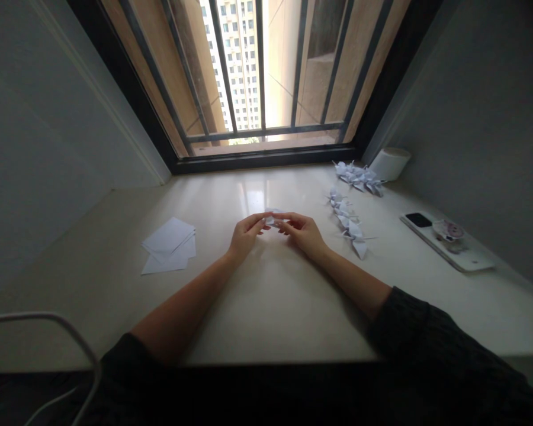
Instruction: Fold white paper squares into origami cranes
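My left hand (247, 233) and my right hand (302, 232) meet over the middle of the pale sill (270, 296). Both pinch a small folded white paper piece (273, 218) between thumb and fingertips, held just above the surface. The paper is mostly hidden by my fingers, so its shape is unclear. A stack of square white paper sheets (169, 244) lies to the left of my left hand.
A row of folded paper cranes (349, 222) lies to the right of my right hand, with a further cluster (359, 176) near the window. A white cylinder (391, 163) stands in the corner. A white phone (446, 239) lies at right. A barred window (257, 89) is ahead.
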A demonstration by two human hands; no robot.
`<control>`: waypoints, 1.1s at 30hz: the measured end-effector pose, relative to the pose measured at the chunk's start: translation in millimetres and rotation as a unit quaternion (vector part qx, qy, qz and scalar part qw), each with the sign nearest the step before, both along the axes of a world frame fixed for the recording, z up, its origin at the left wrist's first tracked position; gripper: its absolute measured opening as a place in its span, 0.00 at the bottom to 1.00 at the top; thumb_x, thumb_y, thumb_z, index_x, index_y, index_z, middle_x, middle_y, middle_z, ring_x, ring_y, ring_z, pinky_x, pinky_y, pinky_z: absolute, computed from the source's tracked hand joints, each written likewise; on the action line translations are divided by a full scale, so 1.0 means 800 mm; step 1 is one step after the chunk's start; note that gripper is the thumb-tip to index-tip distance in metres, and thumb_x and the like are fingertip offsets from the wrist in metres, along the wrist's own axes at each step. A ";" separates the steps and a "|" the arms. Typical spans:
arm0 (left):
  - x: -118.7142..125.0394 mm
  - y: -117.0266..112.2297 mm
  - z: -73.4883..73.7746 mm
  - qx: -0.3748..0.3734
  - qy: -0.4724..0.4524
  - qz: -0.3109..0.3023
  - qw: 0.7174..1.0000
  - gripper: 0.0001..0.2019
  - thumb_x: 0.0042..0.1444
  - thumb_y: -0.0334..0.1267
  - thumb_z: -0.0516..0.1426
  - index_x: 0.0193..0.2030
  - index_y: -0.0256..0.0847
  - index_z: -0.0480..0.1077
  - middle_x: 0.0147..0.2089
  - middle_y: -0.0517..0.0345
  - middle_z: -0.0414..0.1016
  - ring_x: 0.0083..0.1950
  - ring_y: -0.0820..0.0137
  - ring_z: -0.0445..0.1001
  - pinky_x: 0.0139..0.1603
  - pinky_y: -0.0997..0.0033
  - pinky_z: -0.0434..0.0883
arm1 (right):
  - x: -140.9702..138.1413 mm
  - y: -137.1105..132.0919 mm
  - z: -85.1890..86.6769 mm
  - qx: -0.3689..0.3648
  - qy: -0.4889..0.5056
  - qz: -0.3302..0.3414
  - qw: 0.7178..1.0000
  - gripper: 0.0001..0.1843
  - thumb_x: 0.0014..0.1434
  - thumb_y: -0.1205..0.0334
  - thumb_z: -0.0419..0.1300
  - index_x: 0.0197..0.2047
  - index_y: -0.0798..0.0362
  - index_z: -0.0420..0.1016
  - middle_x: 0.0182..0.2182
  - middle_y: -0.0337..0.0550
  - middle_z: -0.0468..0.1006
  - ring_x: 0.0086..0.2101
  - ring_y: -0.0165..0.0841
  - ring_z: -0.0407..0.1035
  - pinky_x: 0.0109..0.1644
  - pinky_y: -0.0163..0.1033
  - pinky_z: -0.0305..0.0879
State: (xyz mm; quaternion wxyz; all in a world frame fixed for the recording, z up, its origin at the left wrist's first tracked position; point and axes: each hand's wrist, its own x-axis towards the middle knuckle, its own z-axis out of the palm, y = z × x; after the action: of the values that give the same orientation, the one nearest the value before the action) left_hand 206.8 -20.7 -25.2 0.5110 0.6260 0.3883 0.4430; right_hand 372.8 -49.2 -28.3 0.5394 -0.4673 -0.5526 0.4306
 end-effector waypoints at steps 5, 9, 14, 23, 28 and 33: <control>0.004 0.002 -0.005 0.020 -0.021 -0.019 0.999 0.18 0.48 0.44 0.62 0.45 0.40 0.75 0.44 0.51 0.78 0.41 0.67 0.75 0.42 0.70 0.69 | -0.001 0.002 -0.002 0.026 0.029 -0.037 0.999 0.15 0.47 0.49 0.65 0.33 0.51 0.81 0.27 0.41 0.79 0.25 0.29 0.68 0.31 0.36 0.65; 0.005 0.002 -0.005 0.009 -0.051 -0.005 0.999 0.17 0.44 0.44 0.64 0.41 0.39 0.77 0.44 0.50 0.78 0.43 0.65 0.75 0.46 0.66 0.69 | -0.003 0.001 -0.002 0.023 0.041 -0.052 0.998 0.14 0.47 0.50 0.65 0.30 0.51 0.81 0.22 0.40 0.77 0.24 0.29 0.67 0.30 0.36 0.64; 0.003 0.000 -0.003 -0.017 -0.031 0.043 0.998 0.16 0.43 0.45 0.64 0.39 0.41 0.78 0.38 0.51 0.79 0.37 0.67 0.75 0.40 0.67 0.69 | -0.006 -0.001 0.001 0.016 0.046 -0.055 0.997 0.16 0.47 0.48 0.64 0.31 0.52 0.81 0.21 0.40 0.77 0.23 0.29 0.66 0.29 0.36 0.63; 0.003 0.003 -0.004 -0.021 -0.028 0.063 0.997 0.16 0.45 0.48 0.63 0.39 0.42 0.78 0.39 0.51 0.79 0.37 0.67 0.75 0.37 0.69 0.67 | -0.004 0.002 -0.006 0.014 0.046 -0.042 0.998 0.18 0.42 0.49 0.67 0.33 0.52 0.81 0.25 0.44 0.80 0.24 0.32 0.71 0.30 0.38 0.66; 0.004 0.000 -0.003 -0.028 -0.034 0.067 0.997 0.17 0.42 0.46 0.64 0.39 0.42 0.78 0.39 0.51 0.79 0.38 0.66 0.75 0.39 0.67 0.68 | -0.003 0.002 -0.007 0.009 0.043 -0.056 0.997 0.19 0.41 0.48 0.67 0.32 0.53 0.81 0.23 0.44 0.79 0.24 0.33 0.70 0.31 0.38 0.67; 0.006 -0.002 -0.001 -0.026 -0.057 0.051 0.997 0.17 0.39 0.42 0.66 0.39 0.42 0.77 0.41 0.52 0.79 0.41 0.64 0.75 0.45 0.63 0.69 | -0.003 0.001 -0.004 0.011 0.034 -0.066 0.997 0.17 0.43 0.48 0.67 0.31 0.53 0.81 0.22 0.43 0.78 0.23 0.31 0.69 0.30 0.37 0.65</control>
State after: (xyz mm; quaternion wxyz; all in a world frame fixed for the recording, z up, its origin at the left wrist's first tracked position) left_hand 211.4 -22.3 -26.0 0.5254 0.5655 0.4010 0.4934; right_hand 370.7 -48.3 -31.5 0.5900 -0.4821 -0.5063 0.4038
